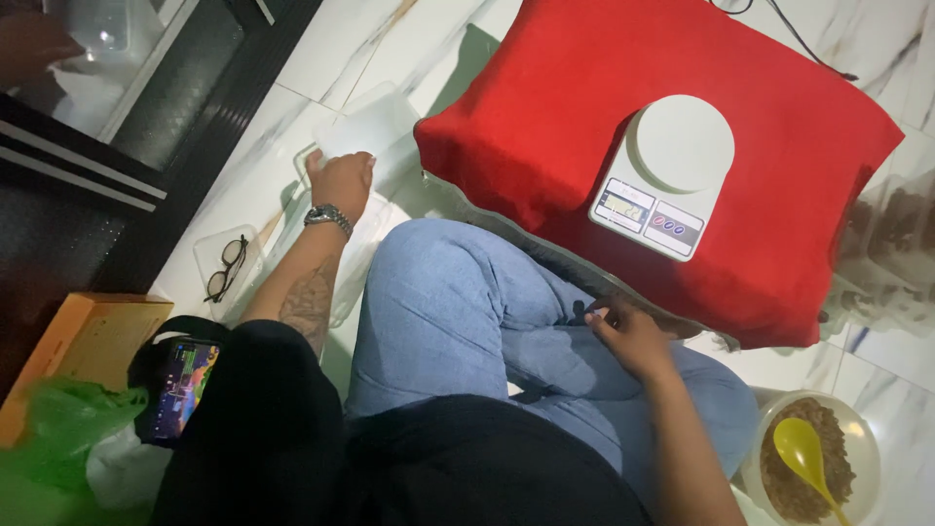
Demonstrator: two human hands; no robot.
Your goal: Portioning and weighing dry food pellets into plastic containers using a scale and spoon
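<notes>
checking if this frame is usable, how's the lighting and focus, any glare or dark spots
Head view: soft overall, slightly blurred; red cushion and white kitchen scale well lit; glare washes out the clear plastic containers by the left hand; lower middle falls into dark shadow; phone screen glows.

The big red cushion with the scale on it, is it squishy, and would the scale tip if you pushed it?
The red cushion looks soft and puffy, so it would probably sag and flop when lifted. The white kitchen scale sits slanted on it, so a push could well make it slide or tip.
</notes>
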